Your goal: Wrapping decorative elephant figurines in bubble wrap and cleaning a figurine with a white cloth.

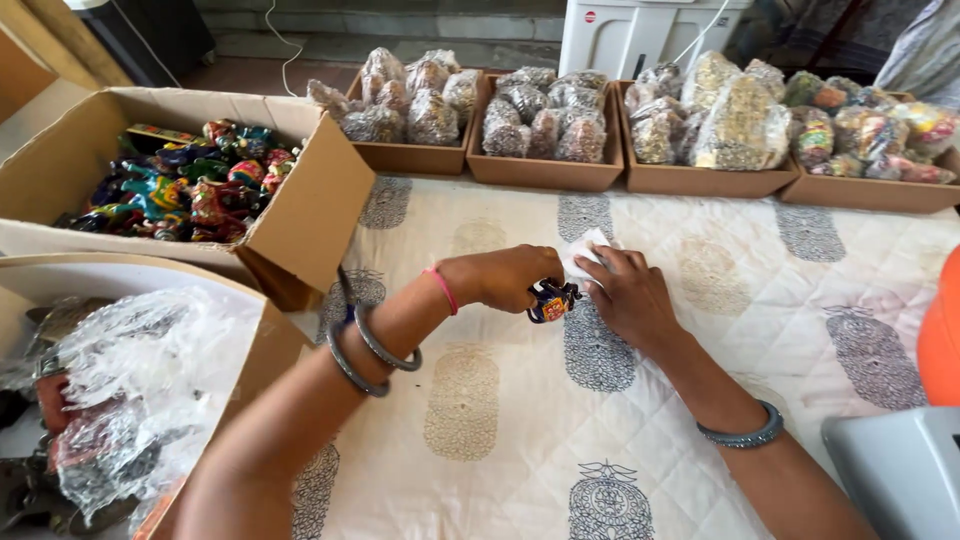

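Observation:
My left hand (505, 277) grips a small painted figurine (551, 300), dark blue with red and yellow marks, just above the printed cream cloth (700, 400). My right hand (628, 293) presses on a piece of white paper (583, 252) right beside the figurine, fingertips touching both. Both wrists wear grey bangles, and the left also has a pink band.
A cardboard box (310, 215) of painted figurines stands at the left, with a box of crumpled clear plastic (150, 390) below it. Several shallow boxes of bagged items (545, 172) line the far edge. A grey object (895, 470) sits at bottom right.

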